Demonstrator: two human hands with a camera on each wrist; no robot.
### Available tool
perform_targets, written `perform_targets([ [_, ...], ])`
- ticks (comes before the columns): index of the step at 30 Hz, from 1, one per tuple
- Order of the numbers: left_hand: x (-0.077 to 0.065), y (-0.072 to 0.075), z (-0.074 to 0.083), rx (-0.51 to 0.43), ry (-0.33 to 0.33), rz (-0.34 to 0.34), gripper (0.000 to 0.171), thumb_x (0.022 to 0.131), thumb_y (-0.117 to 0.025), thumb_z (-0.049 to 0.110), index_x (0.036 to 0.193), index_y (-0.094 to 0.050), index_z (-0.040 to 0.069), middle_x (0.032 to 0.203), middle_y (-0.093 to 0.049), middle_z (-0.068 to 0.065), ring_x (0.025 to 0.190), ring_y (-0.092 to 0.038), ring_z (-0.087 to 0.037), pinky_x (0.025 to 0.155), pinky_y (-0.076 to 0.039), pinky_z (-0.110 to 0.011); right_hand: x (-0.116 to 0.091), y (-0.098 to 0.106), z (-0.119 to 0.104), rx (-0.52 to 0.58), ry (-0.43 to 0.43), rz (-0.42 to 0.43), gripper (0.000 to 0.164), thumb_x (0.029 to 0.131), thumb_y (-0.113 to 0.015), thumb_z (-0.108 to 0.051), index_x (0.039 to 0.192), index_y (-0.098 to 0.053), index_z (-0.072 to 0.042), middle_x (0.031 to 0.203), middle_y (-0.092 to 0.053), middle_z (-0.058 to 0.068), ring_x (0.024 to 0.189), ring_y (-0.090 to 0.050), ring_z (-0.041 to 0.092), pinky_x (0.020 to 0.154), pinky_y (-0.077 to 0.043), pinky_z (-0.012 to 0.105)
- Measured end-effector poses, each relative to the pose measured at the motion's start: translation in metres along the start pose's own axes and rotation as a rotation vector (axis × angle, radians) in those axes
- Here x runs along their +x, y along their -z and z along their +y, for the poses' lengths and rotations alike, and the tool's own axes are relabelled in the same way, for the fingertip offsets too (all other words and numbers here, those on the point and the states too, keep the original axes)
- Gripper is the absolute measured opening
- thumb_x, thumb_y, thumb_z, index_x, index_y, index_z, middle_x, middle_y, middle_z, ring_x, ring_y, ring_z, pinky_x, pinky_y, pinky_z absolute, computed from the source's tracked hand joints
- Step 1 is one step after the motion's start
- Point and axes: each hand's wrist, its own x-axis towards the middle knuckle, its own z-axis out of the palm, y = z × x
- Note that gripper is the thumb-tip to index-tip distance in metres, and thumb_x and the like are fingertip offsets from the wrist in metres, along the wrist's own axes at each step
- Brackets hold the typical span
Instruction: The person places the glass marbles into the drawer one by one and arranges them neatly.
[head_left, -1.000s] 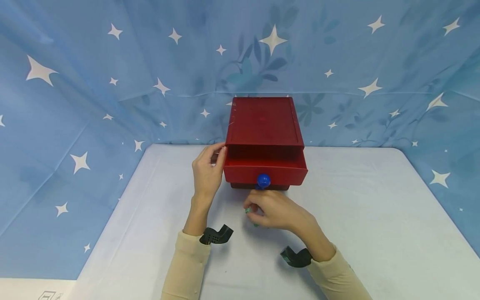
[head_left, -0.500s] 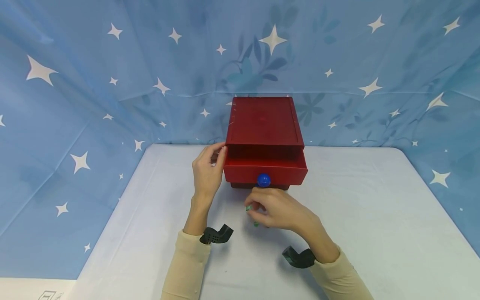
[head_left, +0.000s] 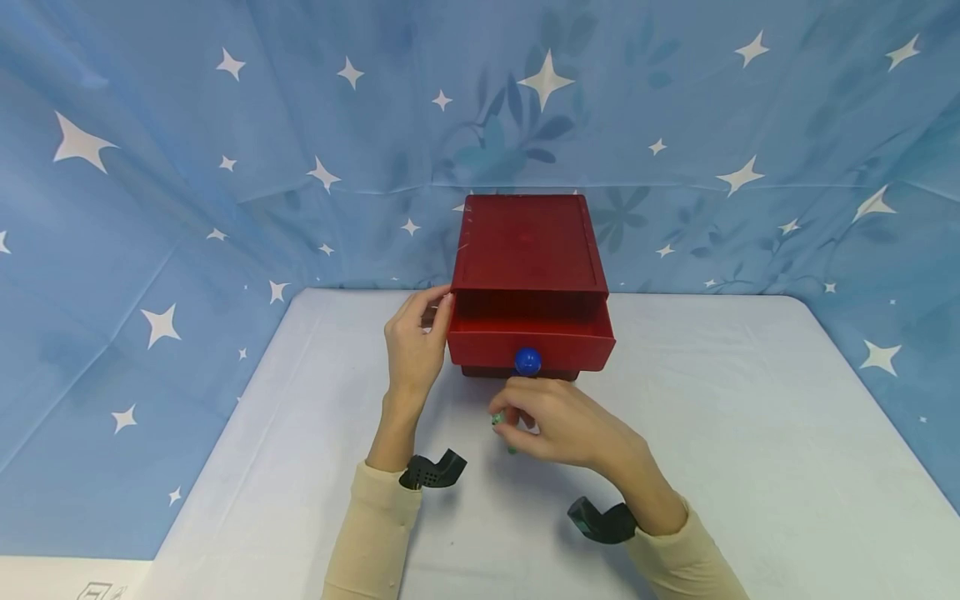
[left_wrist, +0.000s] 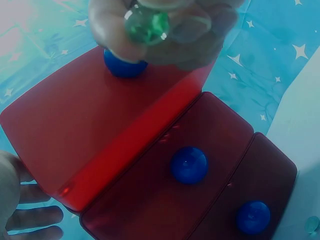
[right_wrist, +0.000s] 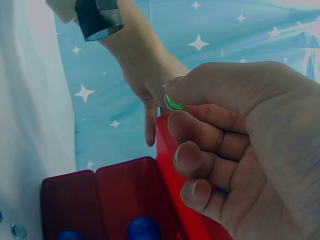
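A red cabinet (head_left: 527, 242) with blue round knobs stands at the table's back, its top drawer (head_left: 487, 350) pulled partway out. My left hand (head_left: 415, 346) rests against the cabinet's left side, fingers extended, as the left wrist view also shows at lower left. In front of the drawer, my right hand (head_left: 562, 422) pinches a clear glass marble (left_wrist: 148, 25) with a green swirl between thumb and fingertips. The right wrist view shows only a green sliver of that marble (right_wrist: 174, 103). On the table below the right hand lies another greenish marble (head_left: 512, 450), partly hidden.
Two lower drawers with blue knobs (left_wrist: 189, 165) are closed beneath the open one. A white cloth covers the table (head_left: 712, 417). Behind it hangs a blue curtain (head_left: 390, 125) with white stars. A small blue thing (right_wrist: 1, 217) shows at the right wrist view's left edge.
My right hand has shifted slightly to the right, still pinching the marble just in front of the drawer. The left hand and the cabinet have stayed in place.
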Motion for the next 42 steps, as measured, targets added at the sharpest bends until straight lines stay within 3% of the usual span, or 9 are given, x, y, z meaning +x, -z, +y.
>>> perform_targets([
  [5, 0.000, 0.000, 0.001, -0.010, -0.003, 0.002, 0.023, 0.099, -0.064, 0.020, 0.114, -0.073, 0.006, 0.101, -0.074, -0.010, 0.077, -0.073, -0.020, 0.073, -0.063, -0.034, -0.002, 0.003, -0.002, -0.014, 0.020, 0.019, 0.016, 0.087, -0.076, -0.022, 0.102, -0.071, -0.017, 0.086, -0.065, -0.010, 0.073, -0.054, -0.001, 0.065, -0.050, 0.014],
  [13, 0.000, 0.000, 0.001, 0.003, 0.008, -0.004, 0.024, 0.099, -0.063, 0.022, 0.115, -0.073, 0.006, 0.102, -0.074, -0.010, 0.078, -0.073, -0.019, 0.073, -0.063, -0.033, -0.005, 0.006, -0.003, -0.023, 0.070, 0.080, 0.015, 0.087, -0.076, -0.021, 0.101, -0.071, -0.017, 0.083, -0.065, -0.010, 0.071, -0.057, 0.002, 0.063, -0.049, 0.013],
  [26, 0.000, 0.001, 0.001, 0.004, 0.012, -0.009, 0.025, 0.100, -0.062, 0.021, 0.116, -0.072, 0.006, 0.103, -0.074, -0.011, 0.079, -0.073, -0.020, 0.075, -0.063, -0.033, -0.009, 0.012, -0.003, 0.081, 0.162, 0.219, 0.022, 0.083, -0.079, -0.010, 0.103, -0.070, -0.013, 0.079, -0.062, -0.006, 0.066, -0.056, 0.004, 0.058, -0.047, 0.009],
  [36, -0.001, 0.000, 0.000, -0.003, 0.003, -0.002, 0.025, 0.099, -0.063, 0.022, 0.116, -0.072, 0.005, 0.104, -0.074, -0.010, 0.079, -0.073, -0.020, 0.075, -0.063, -0.033, -0.010, 0.015, 0.001, 0.101, 0.198, 0.309, 0.029, 0.079, -0.080, -0.005, 0.104, -0.069, -0.012, 0.079, -0.063, -0.005, 0.066, -0.055, 0.002, 0.059, -0.050, 0.011],
  [39, -0.001, 0.000, 0.000, -0.002, 0.003, -0.003, 0.025, 0.099, -0.063, 0.022, 0.116, -0.072, 0.005, 0.104, -0.074, -0.010, 0.079, -0.073, -0.020, 0.074, -0.063, -0.033, -0.010, 0.015, 0.001, 0.104, 0.211, 0.345, 0.025, 0.083, -0.078, -0.007, 0.105, -0.069, -0.012, 0.077, -0.061, -0.006, 0.064, -0.052, 0.001, 0.058, -0.048, 0.012],
  [42, -0.001, 0.000, -0.001, -0.002, 0.005, -0.003, 0.024, 0.100, -0.062, 0.021, 0.115, -0.073, 0.006, 0.104, -0.074, -0.010, 0.079, -0.073, -0.020, 0.074, -0.063, -0.033, -0.010, 0.017, 0.002, 0.102, 0.219, 0.399, 0.016, 0.093, -0.072, -0.021, 0.106, -0.069, -0.011, 0.076, -0.060, -0.006, 0.063, -0.051, 0.001, 0.056, -0.046, 0.011],
])
